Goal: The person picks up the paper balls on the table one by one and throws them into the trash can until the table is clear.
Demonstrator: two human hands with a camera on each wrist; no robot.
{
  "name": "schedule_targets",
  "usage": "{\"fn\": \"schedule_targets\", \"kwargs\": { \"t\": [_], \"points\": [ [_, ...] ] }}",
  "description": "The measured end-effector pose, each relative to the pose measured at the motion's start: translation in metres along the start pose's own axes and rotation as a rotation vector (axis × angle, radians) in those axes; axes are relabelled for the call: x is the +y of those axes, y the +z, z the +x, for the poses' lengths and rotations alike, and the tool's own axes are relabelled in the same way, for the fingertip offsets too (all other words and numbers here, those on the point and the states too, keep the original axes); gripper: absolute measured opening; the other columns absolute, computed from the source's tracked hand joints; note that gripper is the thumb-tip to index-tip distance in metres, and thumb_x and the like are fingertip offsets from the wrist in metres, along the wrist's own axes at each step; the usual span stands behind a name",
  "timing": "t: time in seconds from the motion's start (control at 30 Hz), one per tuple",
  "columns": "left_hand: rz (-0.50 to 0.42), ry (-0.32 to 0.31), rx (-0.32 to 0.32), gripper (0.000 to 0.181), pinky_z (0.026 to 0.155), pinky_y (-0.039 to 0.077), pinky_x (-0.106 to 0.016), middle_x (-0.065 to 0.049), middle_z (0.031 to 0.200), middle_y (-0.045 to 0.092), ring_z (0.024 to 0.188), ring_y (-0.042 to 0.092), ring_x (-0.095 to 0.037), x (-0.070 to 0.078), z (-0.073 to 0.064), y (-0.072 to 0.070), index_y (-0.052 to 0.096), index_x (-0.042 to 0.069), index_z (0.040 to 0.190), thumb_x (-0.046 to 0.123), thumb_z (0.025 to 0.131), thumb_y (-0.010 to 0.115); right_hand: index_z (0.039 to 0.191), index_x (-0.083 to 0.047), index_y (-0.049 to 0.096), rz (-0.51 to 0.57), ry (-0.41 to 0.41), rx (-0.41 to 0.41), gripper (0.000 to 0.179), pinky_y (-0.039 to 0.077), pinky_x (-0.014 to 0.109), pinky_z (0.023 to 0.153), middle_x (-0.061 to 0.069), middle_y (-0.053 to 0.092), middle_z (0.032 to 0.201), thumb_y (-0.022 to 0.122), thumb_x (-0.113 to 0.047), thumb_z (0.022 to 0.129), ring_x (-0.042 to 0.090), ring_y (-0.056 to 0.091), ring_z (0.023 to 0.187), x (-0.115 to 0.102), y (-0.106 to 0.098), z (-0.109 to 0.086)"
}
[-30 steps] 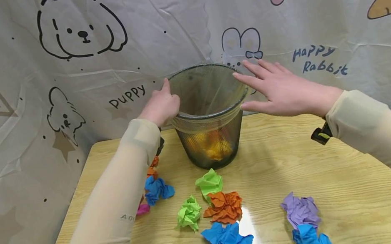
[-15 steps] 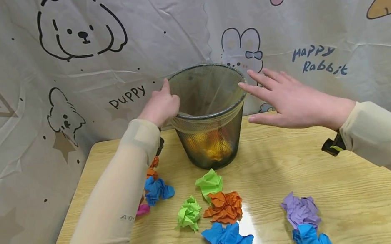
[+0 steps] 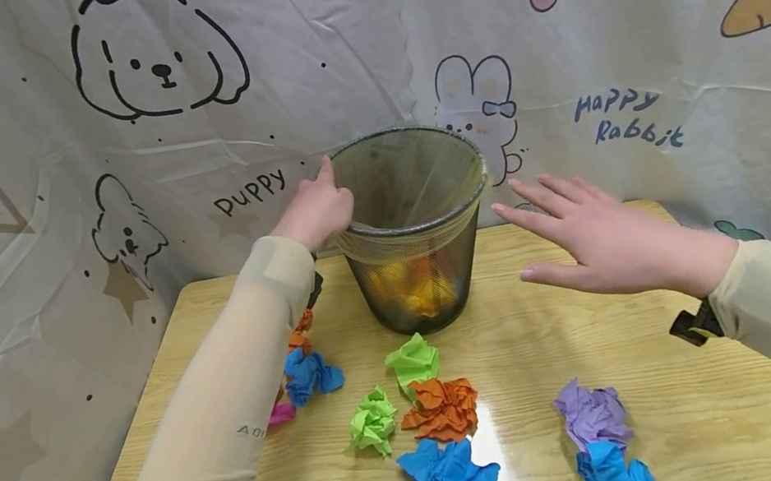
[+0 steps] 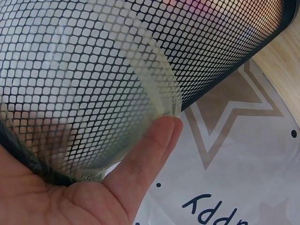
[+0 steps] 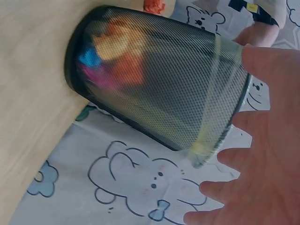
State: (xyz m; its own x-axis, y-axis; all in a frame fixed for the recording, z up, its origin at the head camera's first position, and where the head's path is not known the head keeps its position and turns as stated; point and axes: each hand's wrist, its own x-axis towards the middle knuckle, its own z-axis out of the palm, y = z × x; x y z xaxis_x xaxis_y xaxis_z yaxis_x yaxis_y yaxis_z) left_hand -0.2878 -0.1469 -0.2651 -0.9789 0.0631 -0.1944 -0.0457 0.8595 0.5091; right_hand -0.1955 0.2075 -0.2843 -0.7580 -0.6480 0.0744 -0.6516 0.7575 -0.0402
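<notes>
A black mesh wastebasket (image 3: 415,277) stands upright at the back of the table, with a thin see-through yellowish bag folded over its rim. Crumpled yellow, orange, blue and pink paper shows through its mesh. At the left of the rim, my left hand (image 3: 318,211) grips the edge; in the left wrist view the thumb (image 4: 145,159) lies against the bag's folded band, and finger shapes show dimly through the mesh. My right hand (image 3: 602,237) hovers right of the basket, fingers spread and holding nothing, apart from the rim.
On the table lie crumpled paper balls: green (image 3: 373,421), another green (image 3: 413,359), orange (image 3: 444,408), blue (image 3: 447,478), purple (image 3: 592,413) and a second blue (image 3: 615,476). More lie beside my left forearm, including blue (image 3: 310,372). A printed curtain (image 3: 355,37) hangs behind.
My right hand has drawn away from the basket's right rim, moving right and toward me, fingers still spread. The left hand, basket and paper balls stay put.
</notes>
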Motion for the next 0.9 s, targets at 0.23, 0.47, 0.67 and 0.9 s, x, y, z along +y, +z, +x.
{"fn": "schedule_targets", "kwargs": {
  "t": [0.23,0.47,0.67,0.9],
  "points": [
    [-0.013,-0.005,0.002,0.071,0.053,0.044,-0.038,-0.028,0.167,0.002,0.047,0.029,-0.015,-0.001,-0.001,-0.001,-0.019,0.021,0.162,0.028,0.105,0.023,0.165,-0.030,0.024,0.013,-0.021,-0.028,0.079,0.018,0.065,0.117,0.008,0.015,0.170,0.049,-0.066,0.099,0.043,0.015,0.152,-0.002,0.019,-0.013],
    [-0.005,-0.007,0.000,0.071,0.064,0.046,-0.043,-0.028,0.167,0.002,0.048,0.030,-0.016,-0.001,0.001,-0.001,-0.019,0.020,0.162,0.028,0.105,0.023,0.165,-0.028,0.023,0.073,-0.049,-0.089,0.080,0.021,0.067,0.115,0.012,0.018,0.169,0.044,-0.069,0.099,0.046,0.018,0.151,-0.005,0.038,-0.020],
    [0.001,-0.004,0.002,0.071,0.065,0.048,-0.045,-0.028,0.167,0.002,0.047,0.030,-0.016,0.000,0.002,0.000,-0.019,0.020,0.162,0.029,0.105,0.023,0.165,-0.033,0.022,0.147,-0.062,-0.161,0.075,0.033,0.063,0.112,0.011,0.018,0.169,0.060,-0.046,0.102,0.042,0.024,0.150,-0.006,0.054,-0.029],
    [0.013,-0.002,0.005,0.070,0.070,0.047,-0.047,-0.029,0.166,0.004,0.051,0.032,-0.018,0.001,0.001,0.000,-0.018,0.019,0.162,0.028,0.106,0.023,0.163,-0.031,0.031,0.199,-0.064,-0.304,0.081,0.045,0.057,0.103,0.014,0.025,0.166,0.071,-0.019,0.094,0.042,0.033,0.146,-0.007,0.071,-0.043]
  ]
}}
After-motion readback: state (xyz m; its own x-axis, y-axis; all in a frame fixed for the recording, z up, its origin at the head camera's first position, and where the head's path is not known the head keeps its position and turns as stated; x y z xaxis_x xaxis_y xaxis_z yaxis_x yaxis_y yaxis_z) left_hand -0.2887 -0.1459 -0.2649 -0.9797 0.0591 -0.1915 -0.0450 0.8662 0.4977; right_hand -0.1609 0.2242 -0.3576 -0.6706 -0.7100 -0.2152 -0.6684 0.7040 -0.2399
